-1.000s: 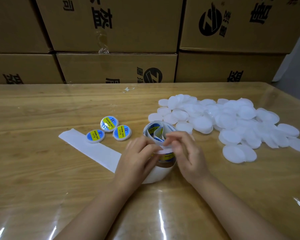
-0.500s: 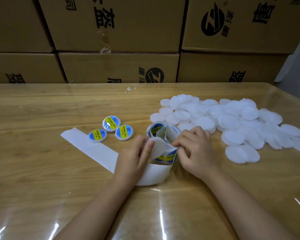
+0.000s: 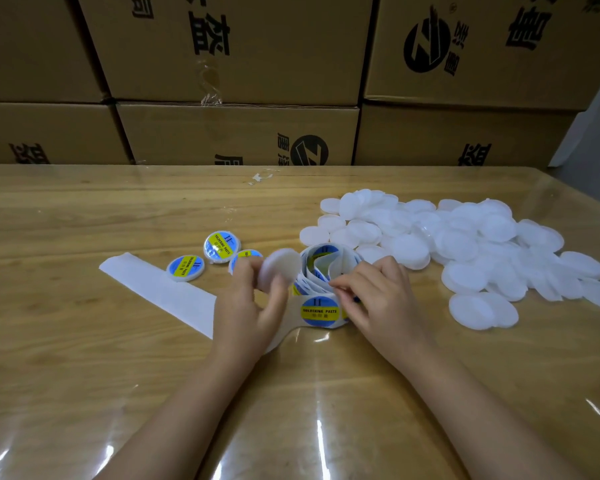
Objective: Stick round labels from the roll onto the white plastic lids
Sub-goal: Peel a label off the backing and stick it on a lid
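Observation:
My left hand (image 3: 246,310) holds a blank white lid (image 3: 280,268) tilted up between thumb and fingers, just left of the label roll (image 3: 321,271). The roll is a loose coil of white backing with blue and yellow round labels; one label (image 3: 318,310) faces me on the strip. My right hand (image 3: 378,299) pinches the strip at the roll's right side, fingertips curled at a label edge. Three labelled lids (image 3: 221,246) lie to the left. A big heap of blank white lids (image 3: 465,244) covers the table on the right.
The empty white backing strip (image 3: 160,291) trails left from the roll across the wooden table (image 3: 84,375), which is covered by a clear sheet. Stacked cardboard boxes (image 3: 236,133) form a wall along the table's far edge.
My left hand has lifted the blank lid up and left, away from the roll. A label on the strip now shows. My right hand stays at the roll's right side.

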Available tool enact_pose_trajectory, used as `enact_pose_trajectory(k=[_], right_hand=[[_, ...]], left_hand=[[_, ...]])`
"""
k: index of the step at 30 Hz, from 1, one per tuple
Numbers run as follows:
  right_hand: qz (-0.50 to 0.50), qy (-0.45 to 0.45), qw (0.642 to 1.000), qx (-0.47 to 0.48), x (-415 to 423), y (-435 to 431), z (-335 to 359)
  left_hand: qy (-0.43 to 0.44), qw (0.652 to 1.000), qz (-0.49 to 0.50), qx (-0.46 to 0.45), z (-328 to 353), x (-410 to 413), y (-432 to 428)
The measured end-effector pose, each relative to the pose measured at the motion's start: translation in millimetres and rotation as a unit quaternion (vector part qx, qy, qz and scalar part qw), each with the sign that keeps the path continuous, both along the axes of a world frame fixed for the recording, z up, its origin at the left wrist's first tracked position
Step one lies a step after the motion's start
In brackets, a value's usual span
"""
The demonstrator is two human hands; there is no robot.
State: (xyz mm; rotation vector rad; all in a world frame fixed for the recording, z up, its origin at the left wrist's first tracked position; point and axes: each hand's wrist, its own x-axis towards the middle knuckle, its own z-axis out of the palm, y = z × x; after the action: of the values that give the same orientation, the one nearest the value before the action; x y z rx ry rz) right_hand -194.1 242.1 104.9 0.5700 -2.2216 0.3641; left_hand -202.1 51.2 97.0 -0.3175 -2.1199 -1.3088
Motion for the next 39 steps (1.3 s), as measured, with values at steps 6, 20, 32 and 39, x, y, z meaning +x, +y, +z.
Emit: enact_pose_trajectory(k=[6, 20, 32, 39], right_hand=[[0.009, 0.013, 1.000, -0.002, -1, -1, -2], [-0.013, -0.066, 0.997, 0.031, -1, 12, -3], [0.045, 0.015, 0.999, 0.025, -2, 3, -5], [0.052, -0.001, 0.999, 0.010, 1, -4, -6]], left_hand=[[0.113, 0.969, -0.010, -0.218, 8, 13, 12], [0.055, 0.960, 0.072, -0.266, 12, 3, -2], [0.135, 0.926, 0.113, -0.334, 13, 7, 2], [0.042, 0.976, 0.044, -0.211, 7, 8, 4]])
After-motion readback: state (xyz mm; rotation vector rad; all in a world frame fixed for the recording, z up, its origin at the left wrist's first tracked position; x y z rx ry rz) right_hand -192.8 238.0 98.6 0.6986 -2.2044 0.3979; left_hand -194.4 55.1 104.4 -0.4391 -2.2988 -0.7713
